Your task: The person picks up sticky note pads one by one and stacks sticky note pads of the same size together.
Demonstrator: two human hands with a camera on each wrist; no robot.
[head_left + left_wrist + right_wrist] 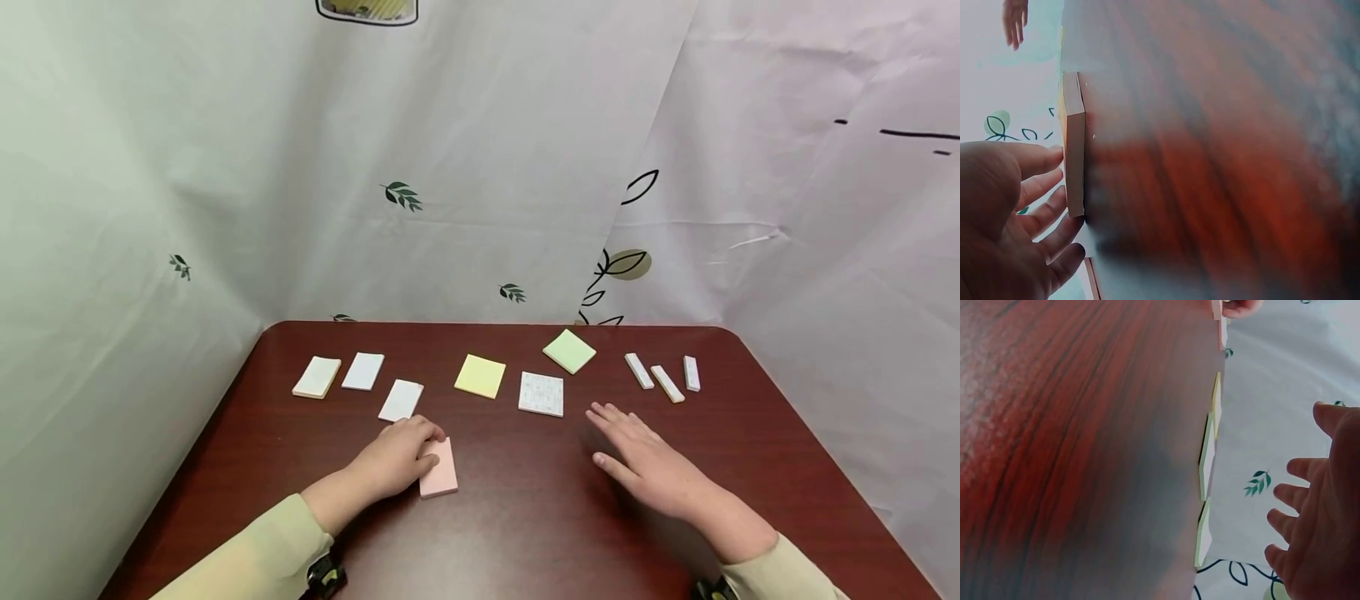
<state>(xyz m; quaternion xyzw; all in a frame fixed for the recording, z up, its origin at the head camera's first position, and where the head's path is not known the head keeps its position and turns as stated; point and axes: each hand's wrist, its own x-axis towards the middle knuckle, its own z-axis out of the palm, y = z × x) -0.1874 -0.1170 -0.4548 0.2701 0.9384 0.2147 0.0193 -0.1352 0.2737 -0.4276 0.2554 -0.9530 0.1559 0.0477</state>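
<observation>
Near the middle of the table (510,542), just left of centre, a pink pad (442,477) is held by the left hand (393,458), the thumb laid over its face and the fingers bent about its far left corner; how firmly it is gripped cannot be told. Just beyond that hand's knuckles a tilted white pad (401,401) is set, so that space on the far side is partly taken up. Farther left, a white card pad (363,372) and a thicker cream pad (317,377) are placed side by side, apart from each other. Across the far middle, a yellow pad (480,377), a printed pad (541,395) and a green pad (570,351) are spread, the green one turned with a corner toward the near side. At the far right, three narrow strips (667,384) are laid near one another. The right hand (648,467) is held wide over the table, its fingers stretched out, its thumb set apart and nothing grasped. Behind the table, a pale cloth (480,167) is hung, marked with leaf drawings.

The pink pad is laid flat, its long axis directed from near to far, with the far end turned slightly left. Faint grid-like print is borne by the printed pad, but it is too small to be read.
</observation>
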